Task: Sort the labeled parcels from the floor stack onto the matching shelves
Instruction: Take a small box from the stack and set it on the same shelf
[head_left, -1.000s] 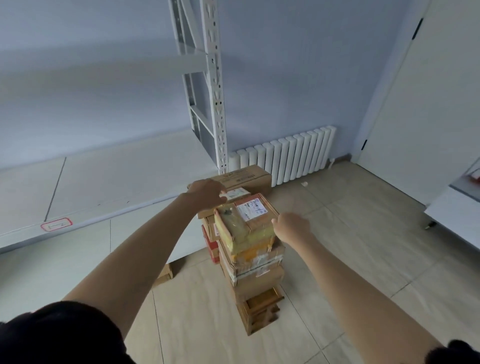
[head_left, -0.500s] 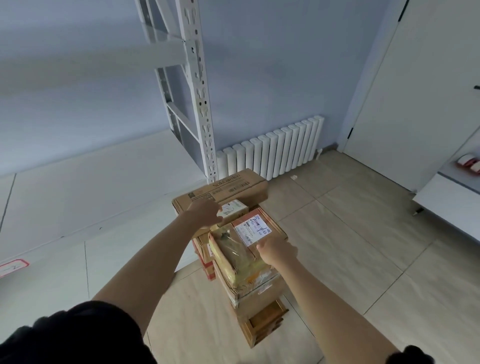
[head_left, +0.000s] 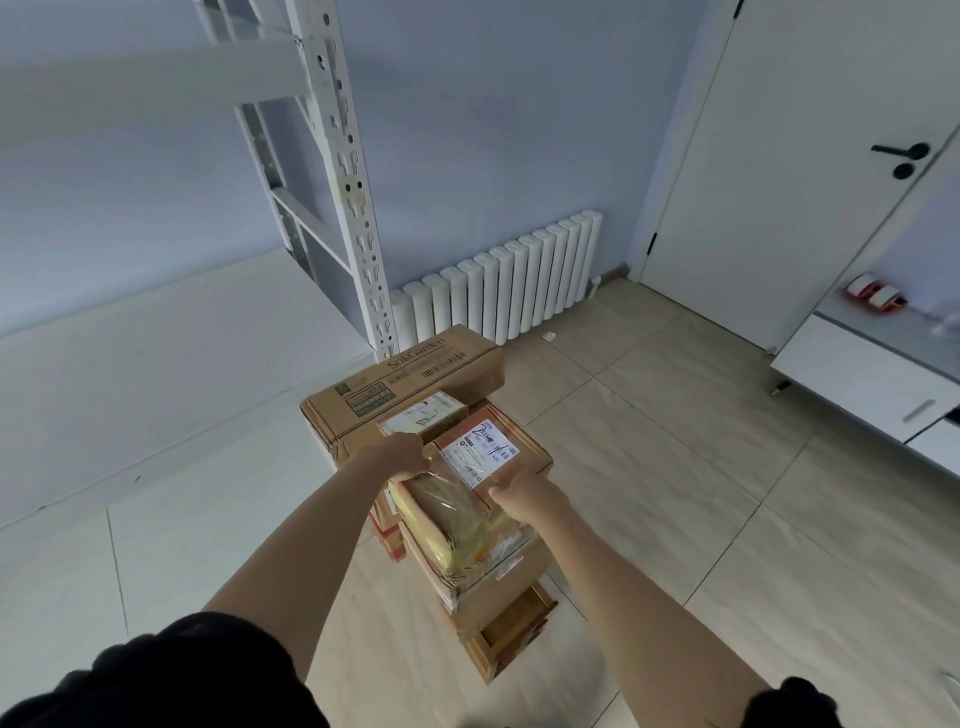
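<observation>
A stack of cardboard parcels stands on the floor in front of me. Its top parcel is brown, wrapped in clear and yellow tape, with a white label bearing handwriting. My left hand grips the parcel's far left edge. My right hand grips its right side just below the label. Behind it lie a small labeled box and a long flat carton. The white shelf surface runs along the left, with a perforated metal upright.
A white radiator lines the blue wall behind the stack. A white door with a black handle stands at right, beside a white cabinet holding tape rolls. Tiled floor spreads to the right.
My left hand came off the box behind and onto the top parcel's left edge. My right hand closed on its right side. The view shifted toward the door.
</observation>
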